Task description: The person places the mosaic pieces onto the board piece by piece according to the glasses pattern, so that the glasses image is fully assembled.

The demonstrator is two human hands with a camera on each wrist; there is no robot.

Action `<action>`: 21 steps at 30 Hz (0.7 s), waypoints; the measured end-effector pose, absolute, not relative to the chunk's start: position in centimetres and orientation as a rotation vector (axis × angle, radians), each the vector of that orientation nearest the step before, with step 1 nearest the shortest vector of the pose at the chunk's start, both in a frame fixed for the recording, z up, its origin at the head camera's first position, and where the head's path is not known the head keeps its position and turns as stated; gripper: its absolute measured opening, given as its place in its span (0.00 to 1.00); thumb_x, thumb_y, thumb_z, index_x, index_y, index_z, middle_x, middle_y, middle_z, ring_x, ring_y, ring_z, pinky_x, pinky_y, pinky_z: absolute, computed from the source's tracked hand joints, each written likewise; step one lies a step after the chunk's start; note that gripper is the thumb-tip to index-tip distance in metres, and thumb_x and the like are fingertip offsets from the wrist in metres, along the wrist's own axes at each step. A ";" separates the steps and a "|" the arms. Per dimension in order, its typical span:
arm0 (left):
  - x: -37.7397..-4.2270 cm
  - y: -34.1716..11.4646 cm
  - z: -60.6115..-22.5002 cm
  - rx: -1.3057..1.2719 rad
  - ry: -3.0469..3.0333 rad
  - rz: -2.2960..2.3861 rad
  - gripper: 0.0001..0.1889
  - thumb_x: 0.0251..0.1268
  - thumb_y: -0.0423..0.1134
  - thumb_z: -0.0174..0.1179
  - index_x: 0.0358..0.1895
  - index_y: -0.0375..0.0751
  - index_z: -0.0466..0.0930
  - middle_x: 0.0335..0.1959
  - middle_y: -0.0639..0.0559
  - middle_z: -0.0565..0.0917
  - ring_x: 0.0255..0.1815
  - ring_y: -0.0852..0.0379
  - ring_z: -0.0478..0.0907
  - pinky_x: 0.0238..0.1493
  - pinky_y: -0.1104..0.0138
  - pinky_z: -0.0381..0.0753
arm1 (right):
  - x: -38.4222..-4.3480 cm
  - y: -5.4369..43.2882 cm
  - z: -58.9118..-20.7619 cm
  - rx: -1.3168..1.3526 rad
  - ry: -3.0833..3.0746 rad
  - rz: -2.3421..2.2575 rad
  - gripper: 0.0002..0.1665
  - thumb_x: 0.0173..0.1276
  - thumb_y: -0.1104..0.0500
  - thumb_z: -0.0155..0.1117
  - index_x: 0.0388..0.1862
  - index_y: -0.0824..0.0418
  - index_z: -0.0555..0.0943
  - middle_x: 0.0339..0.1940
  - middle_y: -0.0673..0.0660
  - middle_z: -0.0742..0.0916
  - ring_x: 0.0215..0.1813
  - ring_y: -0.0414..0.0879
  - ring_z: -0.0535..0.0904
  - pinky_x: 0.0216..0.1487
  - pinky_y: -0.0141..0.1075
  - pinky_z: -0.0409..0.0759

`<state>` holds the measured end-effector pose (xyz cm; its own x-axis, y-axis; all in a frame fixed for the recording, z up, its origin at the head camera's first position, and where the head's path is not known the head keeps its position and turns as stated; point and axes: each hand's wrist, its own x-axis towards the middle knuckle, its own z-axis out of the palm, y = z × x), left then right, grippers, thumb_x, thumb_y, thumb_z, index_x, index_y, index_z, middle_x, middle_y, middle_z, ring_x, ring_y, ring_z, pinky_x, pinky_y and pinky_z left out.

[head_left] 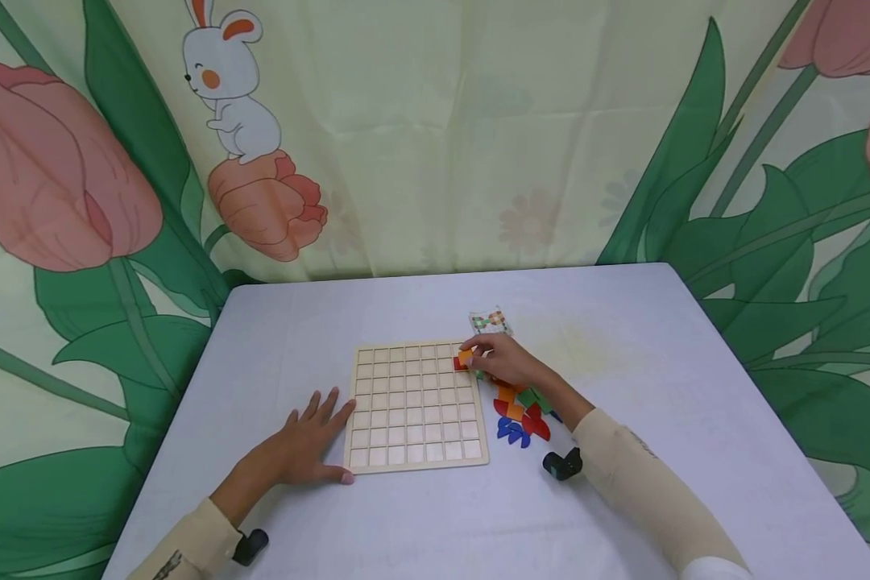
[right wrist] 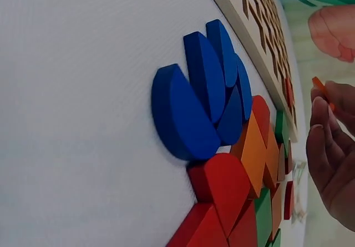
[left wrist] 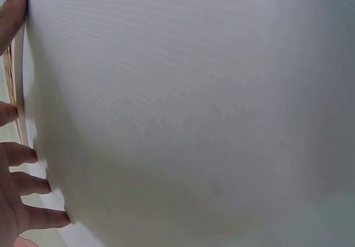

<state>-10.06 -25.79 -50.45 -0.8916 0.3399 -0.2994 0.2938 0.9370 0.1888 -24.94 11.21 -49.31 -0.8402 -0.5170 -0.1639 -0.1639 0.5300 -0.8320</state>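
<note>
While my right grip (head_left: 506,358) pinches an orange piece (head_left: 466,355) at the mostly bare board's (head_left: 415,412) one o'clock, my left grip (head_left: 303,443) lies spread at nine; one red piece (head_left: 460,365) looks laid, loose pieces (head_left: 515,412) heaped at three.

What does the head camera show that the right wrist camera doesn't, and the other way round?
Only the head view: the left hand and the white rabbit on the backdrop.
Only the right wrist view: blue pieces close enough to show their thick sides.
Both: the right hand pinching an orange piece, the wooden board and loose red pieces.
</note>
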 end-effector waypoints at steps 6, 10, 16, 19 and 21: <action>-10.1 -25.8 -50.5 0.465 2.768 0.191 0.63 0.45 0.81 0.61 0.81 0.48 0.51 0.82 0.34 0.48 0.80 0.26 0.45 0.67 0.28 0.57 | -25.4 10.3 -49.3 -0.559 2.398 -1.240 0.16 0.70 0.60 0.67 0.56 0.59 0.82 0.35 0.56 0.84 0.26 0.51 0.80 0.33 0.36 0.81; -10.2 -25.7 -50.7 0.452 2.768 0.186 0.63 0.45 0.80 0.61 0.81 0.48 0.51 0.82 0.35 0.48 0.80 0.27 0.45 0.67 0.28 0.57 | -25.6 9.9 -49.4 -0.562 2.394 -1.253 0.16 0.68 0.60 0.69 0.53 0.60 0.81 0.32 0.56 0.85 0.25 0.50 0.80 0.32 0.36 0.81; -10.2 -25.7 -50.7 0.440 2.758 0.205 0.63 0.44 0.80 0.62 0.81 0.49 0.50 0.82 0.36 0.48 0.80 0.27 0.44 0.68 0.28 0.55 | -26.0 9.5 -49.8 -0.573 2.431 -1.234 0.14 0.68 0.60 0.69 0.51 0.61 0.82 0.30 0.55 0.84 0.23 0.49 0.80 0.30 0.35 0.80; -10.2 -25.7 -50.7 0.441 2.755 0.202 0.63 0.44 0.80 0.62 0.81 0.49 0.50 0.82 0.36 0.47 0.80 0.27 0.44 0.68 0.28 0.55 | -26.2 9.3 -49.9 -0.566 2.443 -1.212 0.15 0.67 0.59 0.70 0.51 0.60 0.83 0.30 0.55 0.85 0.24 0.48 0.81 0.30 0.35 0.80; -10.2 -25.7 -50.7 0.444 2.758 0.202 0.63 0.44 0.80 0.62 0.81 0.48 0.50 0.82 0.35 0.48 0.80 0.27 0.44 0.68 0.28 0.56 | -26.2 9.1 -49.9 -0.565 2.440 -1.188 0.15 0.67 0.60 0.71 0.52 0.61 0.83 0.31 0.55 0.86 0.24 0.47 0.81 0.31 0.35 0.80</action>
